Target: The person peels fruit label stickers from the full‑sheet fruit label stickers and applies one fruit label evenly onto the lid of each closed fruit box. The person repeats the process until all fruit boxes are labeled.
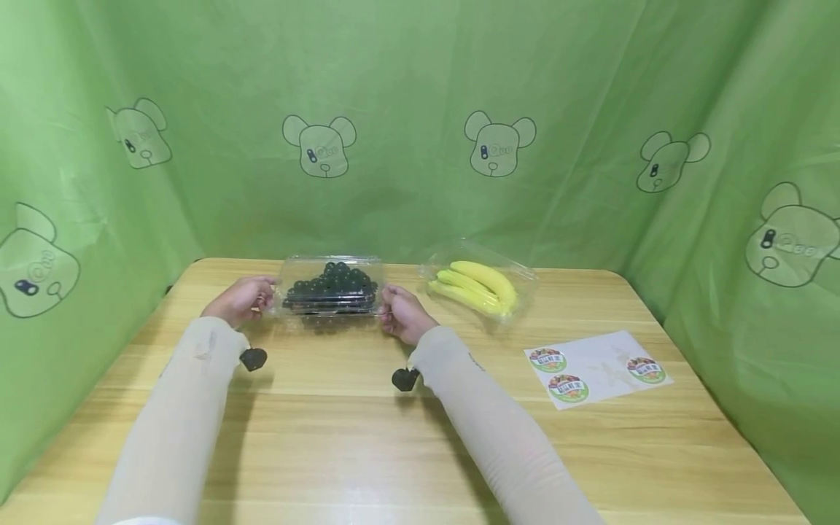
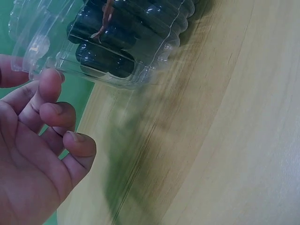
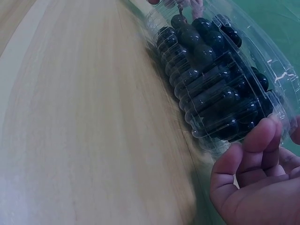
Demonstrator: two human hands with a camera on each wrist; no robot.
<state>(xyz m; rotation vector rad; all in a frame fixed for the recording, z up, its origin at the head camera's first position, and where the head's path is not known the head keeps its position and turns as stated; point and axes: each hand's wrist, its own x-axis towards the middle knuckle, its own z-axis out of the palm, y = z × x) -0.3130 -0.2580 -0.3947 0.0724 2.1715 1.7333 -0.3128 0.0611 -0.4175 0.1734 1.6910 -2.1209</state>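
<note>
A clear plastic clamshell box (image 1: 331, 266) holds a bunch of dark grapes (image 1: 335, 283). It is close over the table toward the back, its lid side facing up. My left hand (image 1: 244, 300) pinches the left end of its rim between thumb and fingers. At the other end, my right hand (image 1: 405, 315) pinches the rim the same way. In the left wrist view, the left hand's lower fingers (image 2: 80, 143) curl below the box without touching it. The right wrist view shows the box's ribbed side (image 3: 180, 93) and the right fingertips (image 3: 260, 133) at its corner.
Right of the grapes stands another clear box (image 1: 525, 273) with yellow bananas (image 1: 482, 286) inside. A white sheet (image 1: 600, 364) bearing several round fruit stickers lies at the table's right. Green curtains (image 1: 407, 204) with bear drawings enclose the wooden table (image 1: 328, 452) at the back and sides.
</note>
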